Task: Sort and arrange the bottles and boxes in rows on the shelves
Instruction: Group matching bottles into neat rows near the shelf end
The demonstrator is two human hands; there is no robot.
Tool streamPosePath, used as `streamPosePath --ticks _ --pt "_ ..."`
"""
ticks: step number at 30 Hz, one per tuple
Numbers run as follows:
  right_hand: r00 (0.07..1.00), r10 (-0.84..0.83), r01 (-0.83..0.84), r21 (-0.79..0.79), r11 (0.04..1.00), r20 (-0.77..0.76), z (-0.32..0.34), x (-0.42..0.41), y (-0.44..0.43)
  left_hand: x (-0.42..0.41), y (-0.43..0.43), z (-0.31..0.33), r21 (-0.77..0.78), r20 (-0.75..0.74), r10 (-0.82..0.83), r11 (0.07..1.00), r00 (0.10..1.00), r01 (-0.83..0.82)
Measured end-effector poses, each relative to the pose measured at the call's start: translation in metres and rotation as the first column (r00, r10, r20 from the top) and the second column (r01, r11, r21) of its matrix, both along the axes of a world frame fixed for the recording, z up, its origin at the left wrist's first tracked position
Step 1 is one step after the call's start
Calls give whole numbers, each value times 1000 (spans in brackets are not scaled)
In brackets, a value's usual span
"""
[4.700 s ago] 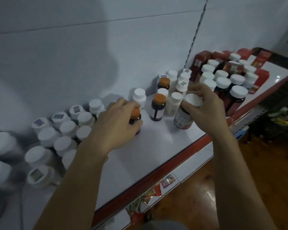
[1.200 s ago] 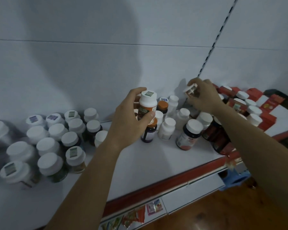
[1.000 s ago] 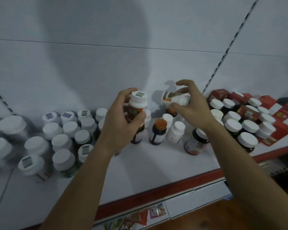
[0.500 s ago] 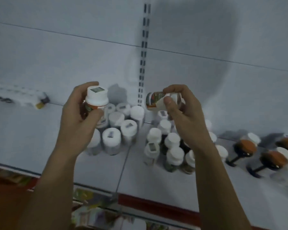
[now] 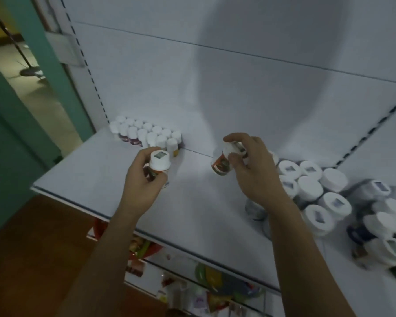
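Note:
My left hand (image 5: 142,186) grips a white-capped bottle with an orange label (image 5: 159,164), held upright just above the white shelf (image 5: 96,172). My right hand (image 5: 252,172) grips a second orange-label bottle (image 5: 223,161), tilted with its cap up under my fingers. Both bottles hang over the bare middle stretch of the shelf. A tidy block of small white-capped bottles (image 5: 146,135) stands in rows at the back left, just beyond my left hand. A larger cluster of white-capped bottles (image 5: 311,188) stands to the right of my right hand.
The shelf's front edge (image 5: 192,250) runs diagonally, with a lower shelf of colourful packets (image 5: 206,280) beneath. A teal wall and doorway (image 5: 28,92) lie to the left. More big white-capped jars (image 5: 384,225) crowd the far right.
The view has swung left along the shelf. Both hands carried their orange-label bottles leftward, past the white-capped cluster, and lowered them toward the bare shelf near the small-bottle rows.

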State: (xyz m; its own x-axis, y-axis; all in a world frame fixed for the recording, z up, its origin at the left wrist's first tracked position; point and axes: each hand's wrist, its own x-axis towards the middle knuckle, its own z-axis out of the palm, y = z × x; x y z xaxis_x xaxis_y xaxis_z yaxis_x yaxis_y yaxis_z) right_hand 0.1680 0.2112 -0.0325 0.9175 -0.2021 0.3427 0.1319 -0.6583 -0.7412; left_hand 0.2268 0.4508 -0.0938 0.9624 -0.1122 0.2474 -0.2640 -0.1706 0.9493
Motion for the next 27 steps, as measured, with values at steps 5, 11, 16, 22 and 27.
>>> streamPosePath --ticks 5,11,16,22,27 --pt "995 -53 55 26 998 -79 -31 69 37 50 8 -27 32 -4 12 999 1000 -11" --pt "994 -110 109 -49 993 -18 -73 109 62 64 10 -43 -39 -91 -50 998 995 47" --pt "988 -147 146 16 989 52 -80 109 67 70 14 -42 -48 -63 -74 996 995 71" --pt "986 -144 151 -77 986 81 -88 120 62 70 15 -46 -48 -32 -82 996 996 80" --pt "980 -160 174 -119 978 117 -97 126 68 71 15 -46 -58 -49 -93 994 994 91"
